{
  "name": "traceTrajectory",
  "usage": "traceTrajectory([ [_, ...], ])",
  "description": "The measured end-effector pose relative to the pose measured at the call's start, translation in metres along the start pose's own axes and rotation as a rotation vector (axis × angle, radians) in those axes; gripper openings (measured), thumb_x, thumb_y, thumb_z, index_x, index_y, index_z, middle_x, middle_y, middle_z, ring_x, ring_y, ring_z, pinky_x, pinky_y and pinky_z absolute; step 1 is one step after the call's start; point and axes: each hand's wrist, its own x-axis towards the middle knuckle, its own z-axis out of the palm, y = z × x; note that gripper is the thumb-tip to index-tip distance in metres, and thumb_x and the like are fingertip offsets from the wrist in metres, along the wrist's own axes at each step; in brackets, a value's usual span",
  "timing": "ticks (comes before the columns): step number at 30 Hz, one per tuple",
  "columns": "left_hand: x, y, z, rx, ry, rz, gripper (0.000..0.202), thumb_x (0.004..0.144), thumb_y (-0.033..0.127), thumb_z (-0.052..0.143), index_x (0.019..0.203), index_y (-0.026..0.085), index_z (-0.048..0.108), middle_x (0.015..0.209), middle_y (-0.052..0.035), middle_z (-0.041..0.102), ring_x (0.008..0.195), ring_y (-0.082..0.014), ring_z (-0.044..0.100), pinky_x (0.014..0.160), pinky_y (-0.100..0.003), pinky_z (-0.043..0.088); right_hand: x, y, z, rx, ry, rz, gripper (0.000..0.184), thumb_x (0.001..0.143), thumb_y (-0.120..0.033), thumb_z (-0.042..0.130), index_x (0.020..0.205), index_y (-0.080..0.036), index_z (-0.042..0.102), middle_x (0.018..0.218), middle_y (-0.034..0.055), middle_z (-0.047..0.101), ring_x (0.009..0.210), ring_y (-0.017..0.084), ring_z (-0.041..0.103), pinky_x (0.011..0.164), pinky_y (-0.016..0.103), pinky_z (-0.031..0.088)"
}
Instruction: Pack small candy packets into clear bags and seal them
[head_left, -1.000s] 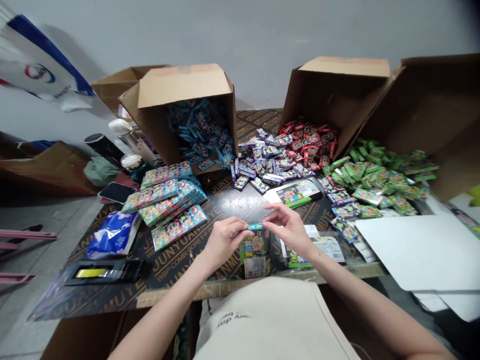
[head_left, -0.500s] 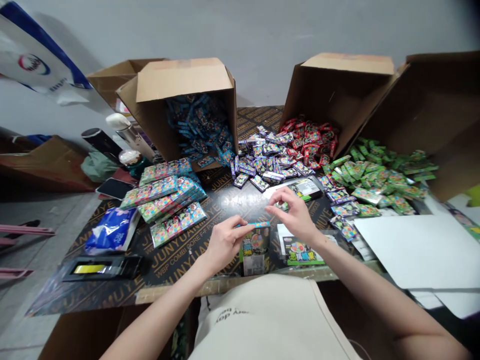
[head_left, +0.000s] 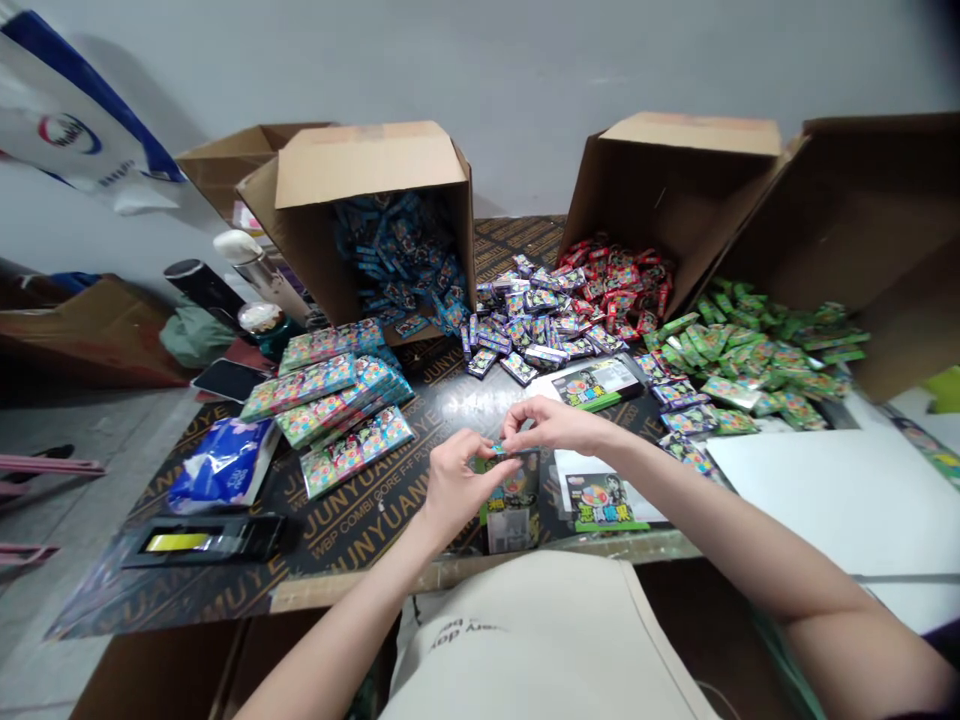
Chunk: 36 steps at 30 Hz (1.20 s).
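Observation:
My left hand (head_left: 461, 480) is closed, its thumb and fingers pinching a small blue packet (head_left: 498, 450) above the front of the table. My right hand (head_left: 551, 425) meets it from the other side, fingertips pinched together on the same packet. Most of the packet is hidden by my fingers. Under the hands lies a dark printed pouch (head_left: 511, 518). Just right of that, a black-and-green printed packet (head_left: 604, 502) rests on white backing. Another such packet (head_left: 600, 384) lies beyond my right hand.
Stacked multicoloured strips of packets (head_left: 356, 450) lie at left, near a blue tissue pack (head_left: 221, 462) and a black tape dispenser (head_left: 206, 540). Behind, open cartons (head_left: 371, 165) hold blue, red and green packets; purple packets (head_left: 525, 325) spill between. White sheets (head_left: 832, 500) cover the right.
My right hand has come down and left to touch the small blue packet beside my left hand. My left thumb now stretches along below the packet.

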Motion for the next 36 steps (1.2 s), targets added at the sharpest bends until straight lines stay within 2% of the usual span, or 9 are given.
traceTrajectory([
  [7, -0.002, -0.006, 0.004, -0.032, 0.013, -0.029, 0.014, 0.071, 0.025, 0.066, 0.064, 0.017, 0.055, 0.07, -0.0028, 0.061, 0.069, -0.0152, 0.058, 0.064, -0.027, 0.045, 0.01, 0.027, 0.006, 0.07, 0.157, -0.002, 0.026, 0.064, -0.034, 0.068, 0.06, -0.013, 0.054, 0.053, -0.0047, 0.051, 0.05, 0.006, 0.042, 0.049, 0.02, 0.031],
  [15, -0.005, -0.017, 0.01, -0.326, 0.012, -0.345, 0.028, 0.061, 0.028, 0.072, 0.081, 0.018, 0.055, 0.077, -0.0001, 0.058, 0.071, -0.0139, 0.057, 0.065, -0.025, 0.045, 0.012, 0.041, 0.012, 0.193, 0.236, -0.032, 0.028, 0.061, -0.032, 0.071, 0.066, -0.014, 0.051, 0.055, -0.0051, 0.051, 0.048, 0.005, 0.044, 0.047, 0.018, 0.033],
  [17, -0.012, -0.029, 0.018, -0.557, -0.098, -0.475, 0.042, 0.057, 0.03, 0.074, 0.091, 0.019, 0.052, 0.081, -0.0004, 0.06, 0.073, -0.0149, 0.058, 0.067, -0.027, 0.046, 0.01, 0.043, 0.018, 0.244, 0.306, -0.035, 0.03, 0.06, -0.029, 0.071, 0.074, -0.017, 0.047, 0.054, -0.008, 0.05, 0.045, 0.005, 0.043, 0.044, 0.016, 0.032],
  [22, -0.033, -0.061, 0.044, -0.978, -0.789, -0.588, 0.067, 0.045, 0.057, 0.068, 0.097, 0.014, 0.058, 0.082, -0.0104, 0.066, 0.076, -0.027, 0.063, 0.07, -0.039, 0.046, 0.009, 0.045, 0.025, 0.236, 0.318, -0.065, 0.026, 0.071, -0.028, 0.06, 0.089, -0.022, 0.043, 0.049, -0.0109, 0.047, 0.041, 0.006, 0.041, 0.042, 0.015, 0.033],
  [25, -0.028, -0.055, 0.045, -0.984, -0.85, -0.529, 0.075, 0.043, 0.064, 0.064, 0.099, 0.013, 0.06, 0.089, -0.013, 0.066, 0.081, -0.0307, 0.062, 0.074, -0.042, 0.045, 0.01, 0.053, -0.01, -0.01, 0.426, -0.07, 0.024, 0.08, -0.035, 0.05, 0.099, -0.02, 0.048, 0.072, 0.0003, 0.062, 0.065, 0.013, 0.058, 0.057, 0.024, 0.046],
  [28, -0.011, -0.034, 0.024, -0.676, -0.817, -0.333, 0.073, 0.052, 0.056, 0.066, 0.113, 0.018, 0.055, 0.107, -0.0105, 0.061, 0.097, -0.0288, 0.057, 0.086, -0.041, 0.042, 0.0, 0.078, -0.07, -0.607, 0.666, -0.05, 0.048, 0.067, -0.035, 0.067, 0.11, -0.019, 0.052, 0.119, 0.013, 0.053, 0.115, 0.027, 0.045, 0.09, 0.043, 0.039],
  [31, 0.003, -0.027, -0.01, -0.013, -0.618, -0.155, 0.078, 0.054, 0.044, 0.071, 0.125, 0.024, 0.045, 0.116, -0.0081, 0.053, 0.104, -0.0272, 0.05, 0.092, -0.038, 0.037, -0.014, 0.113, -0.123, -1.095, 0.501, 0.223, 0.089, 0.047, -0.021, 0.079, 0.128, -0.02, 0.041, 0.139, 0.0182, 0.033, 0.129, 0.039, 0.023, 0.098, 0.062, 0.017],
  [33, 0.006, -0.039, -0.031, 0.423, -0.438, -0.192, 0.077, 0.057, 0.043, 0.068, 0.126, 0.022, 0.043, 0.112, -0.0106, 0.052, 0.1, -0.0288, 0.05, 0.089, -0.04, 0.037, -0.022, 0.132, -0.139, -1.195, 0.368, 0.292, 0.085, 0.054, -0.016, 0.076, 0.131, -0.02, 0.039, 0.138, 0.0183, 0.035, 0.128, 0.037, 0.028, 0.098, 0.063, 0.016],
  [36, 0.002, -0.073, -0.056, 0.902, -0.266, -0.297, 0.073, 0.061, 0.042, 0.065, 0.125, 0.015, 0.043, 0.105, -0.0149, 0.052, 0.098, -0.033, 0.048, 0.086, -0.043, 0.036, -0.026, 0.149, -0.138, -1.21, 0.292, 0.233, 0.063, 0.068, -0.013, 0.064, 0.128, -0.019, 0.044, 0.134, 0.0163, 0.043, 0.124, 0.031, 0.038, 0.102, 0.056, 0.019],
])
